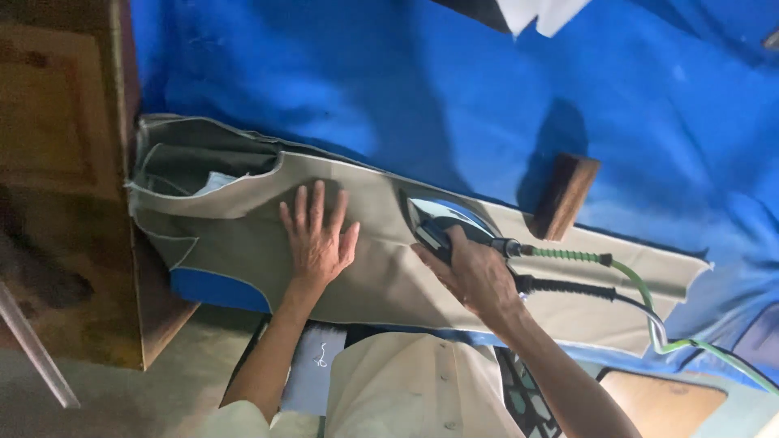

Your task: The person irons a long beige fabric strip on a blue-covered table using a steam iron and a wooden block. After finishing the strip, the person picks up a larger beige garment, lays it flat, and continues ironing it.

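1. The left hand (318,235) lies flat and fully open, fingers spread, palm down on the beige garment (373,243). It grips nothing; it only presses the cloth against the surface.

2. The right hand (475,276) is closed around the dark handle of the steam iron (450,227), whose soleplate rests on the garment just right of the left hand, near the middle of the cloth.

3. The garment stretches from left to right across the blue-covered desk (389,89). Its left end, with folded seams and an open inner layer, hangs at the desk's left edge beside a wooden cabinet (57,162); its right end tapers out far to the right.

4. A green hose (641,284) and a black cable (568,288) run from the back of the iron off to the right, lying over the cloth.

5. A wooden block (565,197) sits on the far edge of the garment, just right of the iron.

6. As for progress, this is only a judgement: the cloth to the right of the iron looks flat and smooth, while the left end, beyond the open hand, shows folds and bunched layers, so that part appears not yet pressed.
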